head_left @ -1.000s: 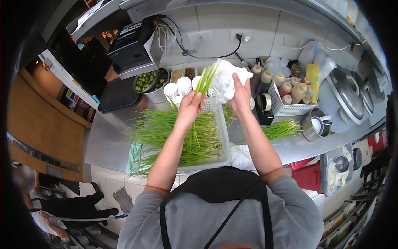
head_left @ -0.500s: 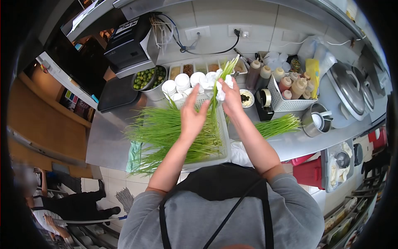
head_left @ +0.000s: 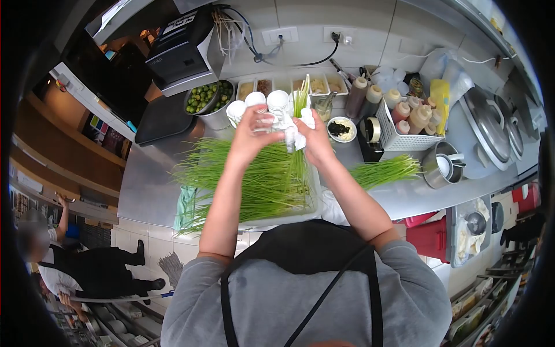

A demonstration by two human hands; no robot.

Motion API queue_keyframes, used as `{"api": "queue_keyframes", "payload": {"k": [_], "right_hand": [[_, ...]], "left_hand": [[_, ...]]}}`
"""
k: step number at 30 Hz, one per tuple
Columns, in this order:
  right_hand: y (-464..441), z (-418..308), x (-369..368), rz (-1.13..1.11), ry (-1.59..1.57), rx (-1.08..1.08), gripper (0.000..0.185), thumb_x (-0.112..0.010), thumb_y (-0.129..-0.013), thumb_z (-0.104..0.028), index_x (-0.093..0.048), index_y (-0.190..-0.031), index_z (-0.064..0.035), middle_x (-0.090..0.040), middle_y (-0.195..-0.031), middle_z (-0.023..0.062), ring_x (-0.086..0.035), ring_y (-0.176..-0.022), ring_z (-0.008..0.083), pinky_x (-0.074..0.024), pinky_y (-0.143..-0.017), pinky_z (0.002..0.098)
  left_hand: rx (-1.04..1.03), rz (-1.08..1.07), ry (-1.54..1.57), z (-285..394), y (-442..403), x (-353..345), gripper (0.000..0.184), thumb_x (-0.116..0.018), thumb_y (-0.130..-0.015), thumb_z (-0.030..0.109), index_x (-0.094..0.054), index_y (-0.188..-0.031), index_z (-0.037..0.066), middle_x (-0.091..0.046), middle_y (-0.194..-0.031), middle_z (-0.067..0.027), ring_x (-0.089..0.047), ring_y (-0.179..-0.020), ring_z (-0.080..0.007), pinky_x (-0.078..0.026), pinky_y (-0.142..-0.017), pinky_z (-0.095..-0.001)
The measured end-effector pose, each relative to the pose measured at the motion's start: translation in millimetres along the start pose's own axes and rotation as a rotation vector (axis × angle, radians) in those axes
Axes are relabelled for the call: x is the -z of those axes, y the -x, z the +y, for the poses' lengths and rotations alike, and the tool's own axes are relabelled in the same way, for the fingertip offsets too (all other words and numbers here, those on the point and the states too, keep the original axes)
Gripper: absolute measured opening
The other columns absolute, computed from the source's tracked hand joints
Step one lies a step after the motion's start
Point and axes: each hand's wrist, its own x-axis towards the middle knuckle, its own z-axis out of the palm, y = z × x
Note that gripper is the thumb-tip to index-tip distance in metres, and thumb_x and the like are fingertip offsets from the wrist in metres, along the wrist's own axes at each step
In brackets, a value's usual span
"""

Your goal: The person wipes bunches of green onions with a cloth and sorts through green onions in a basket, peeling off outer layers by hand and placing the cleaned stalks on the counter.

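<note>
My right hand (head_left: 317, 139) grips an upright bundle of chives (head_left: 301, 103) with a crumpled white paper towel (head_left: 296, 134) wrapped around it. To its left, my left hand (head_left: 250, 136) has curled fingers and an extended thumb, with the loose end of the towel between them. Below both hands, a thick layer of long green chives (head_left: 243, 179) fills a white tray (head_left: 315, 199), tips pointing left and some hanging over the edge. Another pile of chives (head_left: 386, 172) lies on the steel counter to the right.
Stacked white cups (head_left: 277, 101) and containers of toppings (head_left: 318, 87) stand behind my hands. At left is a pot of green limes (head_left: 202, 101). On the right are a small bowl (head_left: 342, 129), tape dispenser (head_left: 370, 139), bottle basket (head_left: 399, 137) and metal pot (head_left: 442, 168). A co-worker (head_left: 87, 272) stands at lower left.
My left hand has moved up and left, and its fingers have gone from spread to curled at the towel. My right hand and its bundle have shifted slightly left, the bundle now more upright.
</note>
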Motion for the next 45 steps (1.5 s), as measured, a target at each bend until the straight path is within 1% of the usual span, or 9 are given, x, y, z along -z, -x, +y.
{"api": "queue_keyframes", "payload": {"k": [2, 5, 8, 11, 15, 18, 26, 38, 45], "right_hand": [[3, -5, -2, 0.024, -0.047, -0.059, 0.044, -0.058, -0.079, -0.008, -0.039, -0.116, 0.0053, -0.053, -0.102, 0.0115, -0.051, -0.090, 0.0139, -0.0416, -0.075, 0.0256], [3, 1, -8, -0.056, -0.122, -0.088, 0.044, -0.058, -0.078, -0.004, -0.039, -0.117, 0.0053, -0.053, -0.103, 0.0118, -0.052, -0.091, 0.0155, -0.0420, -0.076, 0.0259], [12, -11, -21, -0.100, -0.201, -0.147, 0.046, -0.058, -0.078, -0.005, -0.038, -0.118, 0.0055, -0.053, -0.103, 0.0119, -0.051, -0.091, 0.0159, -0.0420, -0.076, 0.0263], [11, -2, -15, -0.021, -0.086, -0.104, 0.048, -0.059, -0.078, -0.008, -0.038, -0.118, 0.0062, -0.053, -0.102, 0.0111, -0.051, -0.090, 0.0156, -0.0414, -0.077, 0.0263], [12, 3, -14, -0.059, 0.080, 0.081, 0.043, -0.060, -0.078, -0.011, -0.042, -0.113, 0.0057, -0.054, -0.099, 0.0094, -0.051, -0.088, 0.0146, -0.0412, -0.076, 0.0260], [14, 4, -14, -0.119, 0.293, 0.129, 0.037, -0.059, -0.078, -0.011, -0.044, -0.108, 0.0042, -0.055, -0.096, 0.0079, -0.052, -0.086, 0.0138, -0.0412, -0.075, 0.0255], [25, -1, -19, -0.205, 0.060, -0.032, 0.034, -0.057, -0.079, -0.003, -0.045, -0.111, -0.0050, -0.054, -0.097, 0.0017, -0.051, -0.087, 0.0086, -0.0421, -0.074, 0.0236], [21, 2, -16, -0.091, -0.023, -0.042, 0.040, -0.058, -0.078, -0.005, -0.041, -0.114, 0.0010, -0.053, -0.099, 0.0081, -0.053, -0.087, 0.0134, -0.0423, -0.075, 0.0260], [22, -8, -17, -0.121, -0.212, -0.123, 0.037, -0.056, -0.080, -0.003, -0.042, -0.113, -0.0040, -0.054, -0.101, 0.0054, -0.053, -0.091, 0.0123, -0.0441, -0.078, 0.0270]], "left_hand": [[-0.001, 0.017, 0.107, 7, -2, 14, 0.064, -0.064, -0.075, 0.021, -0.031, -0.128, 0.007, -0.040, -0.125, -0.0108, -0.044, -0.108, -0.0223, -0.036, -0.089, -0.0346], [0.043, -0.025, 0.159, -8, -8, 13, 0.049, -0.060, -0.079, 0.021, -0.041, -0.122, 0.006, -0.042, -0.123, -0.0131, -0.039, -0.113, -0.0208, -0.033, -0.092, -0.0324], [0.046, -0.095, 0.292, -24, -9, 3, 0.038, -0.057, -0.081, 0.026, -0.051, -0.112, 0.005, -0.048, -0.116, -0.0103, -0.044, -0.106, -0.0169, -0.033, -0.090, -0.0291], [0.018, 0.177, 0.305, -16, -5, 2, 0.025, -0.062, -0.078, 0.019, -0.058, -0.097, 0.003, -0.058, -0.085, -0.0001, -0.049, -0.079, -0.0068, -0.037, -0.072, -0.0219], [0.052, 0.056, 0.155, -8, -1, 4, 0.016, -0.062, -0.077, 0.020, -0.061, -0.081, 0.004, -0.057, -0.070, 0.0032, -0.049, -0.067, -0.0045, -0.036, -0.062, -0.0195], [0.096, 0.024, 0.133, -11, -3, 5, 0.012, -0.065, -0.074, 0.012, -0.063, -0.081, 0.002, -0.059, -0.070, 0.0010, -0.049, -0.065, -0.0046, -0.037, -0.061, -0.0194], [0.005, 0.081, -0.028, 2, -18, 17, 0.010, -0.066, -0.072, 0.008, -0.065, -0.080, 0.002, -0.060, -0.071, -0.0006, -0.049, -0.064, -0.0052, -0.038, -0.061, -0.0199], [0.157, 0.015, 0.297, -12, -4, 12, 0.021, -0.062, -0.076, 0.008, -0.055, -0.095, 0.002, -0.059, -0.078, -0.0016, -0.053, -0.065, -0.0072, -0.043, -0.060, -0.0206], [0.290, 0.007, 0.523, -32, 0, 19, 0.027, -0.061, -0.076, 0.008, -0.051, -0.100, 0.001, -0.060, -0.080, -0.0061, -0.055, -0.067, -0.0111, -0.045, -0.060, -0.0236]]}}
